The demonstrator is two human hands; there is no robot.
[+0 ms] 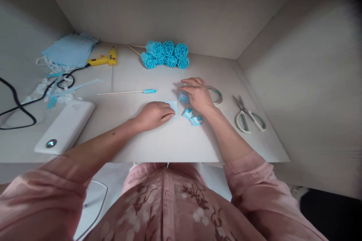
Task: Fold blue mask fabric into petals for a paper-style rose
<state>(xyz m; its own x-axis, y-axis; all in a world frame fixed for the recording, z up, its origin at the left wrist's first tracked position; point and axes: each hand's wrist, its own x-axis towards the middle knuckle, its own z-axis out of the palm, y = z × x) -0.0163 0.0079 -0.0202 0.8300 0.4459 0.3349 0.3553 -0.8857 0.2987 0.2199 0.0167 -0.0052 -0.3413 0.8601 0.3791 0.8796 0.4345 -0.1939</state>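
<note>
My left hand rests low on the table, its fingers closed at the edge of a pale blue square of thin material. The rest of that square is hidden under the fingers. My right hand hovers over a small stack of blue pieces, fingers stretched and apart, with nothing visible in them. Just below the stack lie two small folded blue-and-white pieces. A thin stick with a blue-wrapped tip lies beyond my left hand.
Blue crafted roses lie along the back wall. At the left are a yellow glue gun, blue face masks, scraps and a white power bank. A tape-like ring and scissors lie at the right.
</note>
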